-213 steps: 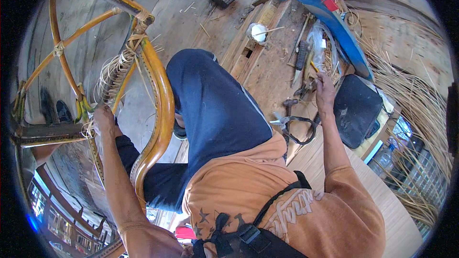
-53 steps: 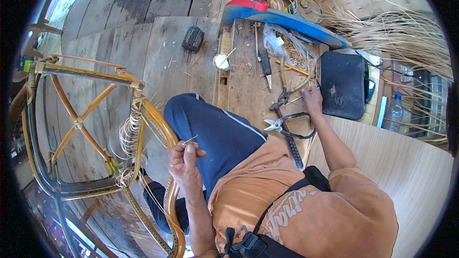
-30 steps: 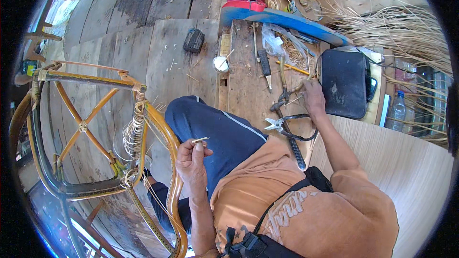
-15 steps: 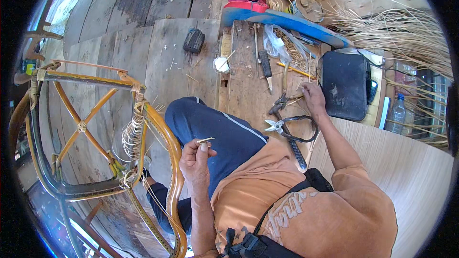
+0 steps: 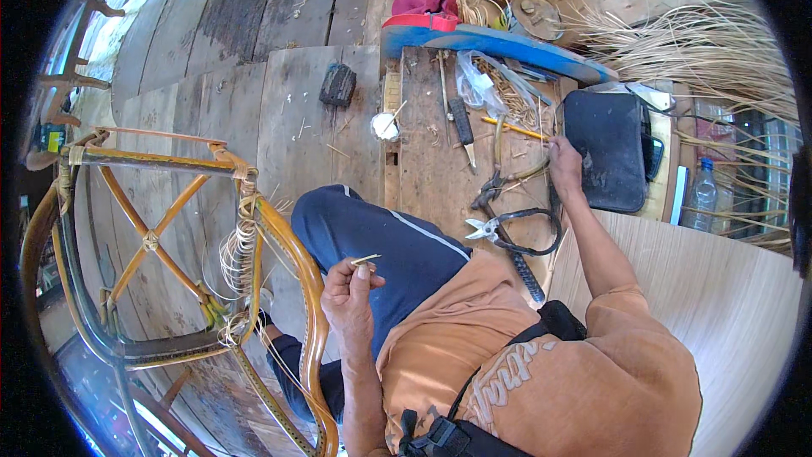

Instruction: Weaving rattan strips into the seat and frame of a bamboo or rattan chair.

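Note:
My left hand (image 5: 348, 292) is closed in a pinch on a short, thin rattan strip (image 5: 366, 259), held above my knee. To its left stands a bent rattan chair frame (image 5: 313, 322) with a cross brace and loose binding strands (image 5: 239, 245). My right hand (image 5: 566, 171) reaches over the wooden board, fingers drawn together at the right end of a yellow pencil (image 5: 518, 129); whatever is between the fingertips is hidden. Below that hand lie a hammer (image 5: 487, 193) with a dark grip, a curved rattan piece (image 5: 529, 173) and pruning shears (image 5: 484, 228).
A knife (image 5: 462, 131), a plastic bag (image 5: 479, 85) and a white lump (image 5: 385, 125) lie on the board. A dark block (image 5: 338, 85) sits farther left. On the right are a black case (image 5: 605, 152), a clear bottle (image 5: 702, 195) and a rattan strand bundle (image 5: 685, 46).
My right hand has moved up and slightly right, from beside the curved rattan piece to the pencil's end. My left hand still holds the strip. The whole view has shifted slightly.

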`<state>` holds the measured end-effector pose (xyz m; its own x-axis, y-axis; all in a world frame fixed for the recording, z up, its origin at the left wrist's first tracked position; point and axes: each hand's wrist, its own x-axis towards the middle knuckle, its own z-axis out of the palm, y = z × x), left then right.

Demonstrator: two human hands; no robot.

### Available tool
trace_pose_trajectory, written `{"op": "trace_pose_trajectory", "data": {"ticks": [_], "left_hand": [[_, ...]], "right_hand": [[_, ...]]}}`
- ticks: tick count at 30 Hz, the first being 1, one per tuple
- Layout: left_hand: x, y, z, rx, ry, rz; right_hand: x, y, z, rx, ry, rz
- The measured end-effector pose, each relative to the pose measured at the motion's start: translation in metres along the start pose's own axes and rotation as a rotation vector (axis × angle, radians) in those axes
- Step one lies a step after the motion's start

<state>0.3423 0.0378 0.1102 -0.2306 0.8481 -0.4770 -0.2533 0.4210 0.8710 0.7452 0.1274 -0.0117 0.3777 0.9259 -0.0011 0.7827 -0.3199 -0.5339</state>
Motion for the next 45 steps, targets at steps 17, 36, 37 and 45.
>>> {"op": "trace_pose_trajectory", "data": {"ticks": [17,36,37,45], "left_hand": [[0.002,-0.004,-0.002,-0.028,0.004,-0.028],[0.005,-0.002,-0.002,-0.095,0.003,-0.057],[0.006,0.000,0.000,-0.118,-0.024,-0.074],[0.031,-0.006,0.042,-0.078,-0.250,-0.189]], "right_hand": [[0.036,-0.010,-0.007,-0.246,-0.074,0.159],[0.049,-0.040,-0.023,0.165,-0.488,0.482],[0.046,-0.038,-0.025,0.159,-0.489,0.482],[0.021,-0.042,-0.028,0.692,-0.519,0.580]]}}
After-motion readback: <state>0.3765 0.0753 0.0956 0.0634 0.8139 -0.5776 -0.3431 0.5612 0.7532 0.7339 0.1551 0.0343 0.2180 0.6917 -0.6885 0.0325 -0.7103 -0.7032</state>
